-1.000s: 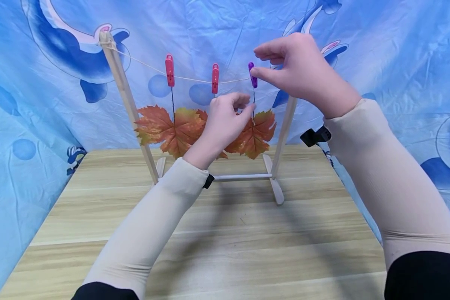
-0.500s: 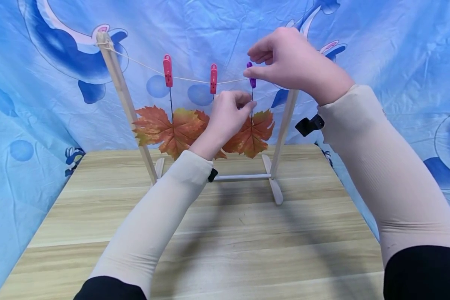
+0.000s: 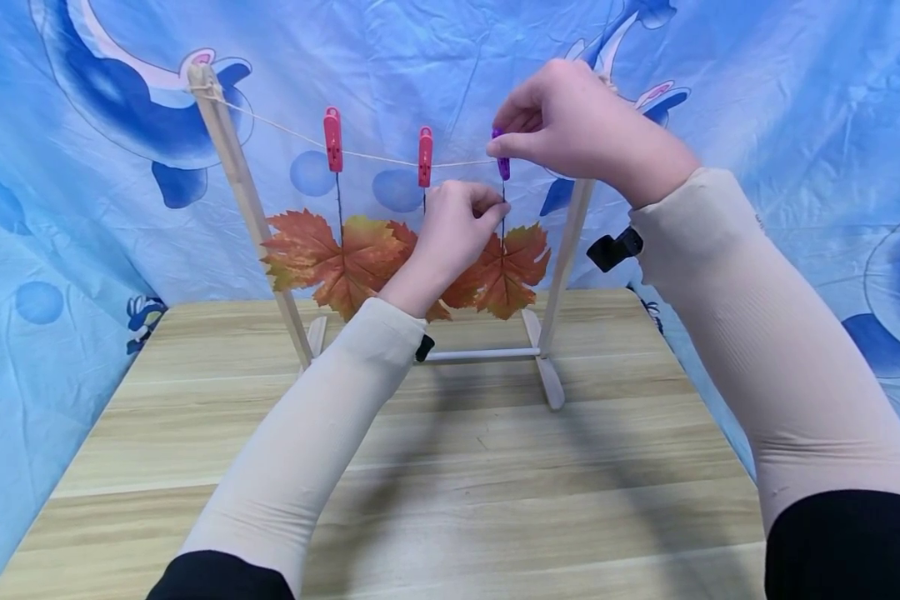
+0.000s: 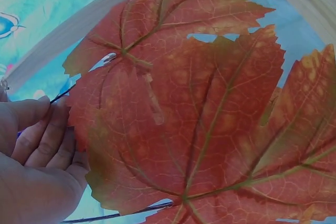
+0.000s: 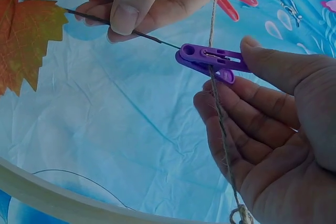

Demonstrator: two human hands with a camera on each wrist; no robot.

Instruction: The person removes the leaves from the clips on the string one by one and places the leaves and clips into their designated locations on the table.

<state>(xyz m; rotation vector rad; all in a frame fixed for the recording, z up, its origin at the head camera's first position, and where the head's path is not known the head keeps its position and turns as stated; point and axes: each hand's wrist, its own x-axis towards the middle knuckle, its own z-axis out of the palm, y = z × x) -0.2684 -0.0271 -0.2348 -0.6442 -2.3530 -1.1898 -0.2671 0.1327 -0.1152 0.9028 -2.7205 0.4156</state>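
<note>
My right hand (image 3: 585, 125) pinches the handle ends of a purple clothespin (image 5: 210, 57) between thumb and fingers. That clothespin sits on the string (image 5: 223, 124), and the thin end of a leaf stem (image 5: 149, 36) reaches its jaws. Lower down, my left hand (image 3: 453, 229) pinches the dark stem between thumb and fingers. From this stem hangs an orange-red artificial maple leaf (image 3: 512, 271). To the left, another maple leaf (image 3: 337, 258) hangs under a red clothespin (image 3: 333, 140). A second red clothespin (image 3: 425, 157) holds a stem whose leaf my left hand and forearm partly cover.
The string runs between a left wooden post (image 3: 240, 183) and a right wooden post (image 3: 567, 258). A white crossbar (image 3: 487, 355) joins the stand's feet on the wood-grain table (image 3: 495, 483). Blue patterned cloth (image 3: 412, 50) hangs behind and at the sides.
My right hand has shifted left, and its fingers have come down onto the purple clothespin. My left hand has risen slightly, its thumb and fingers closing on the stem.
</note>
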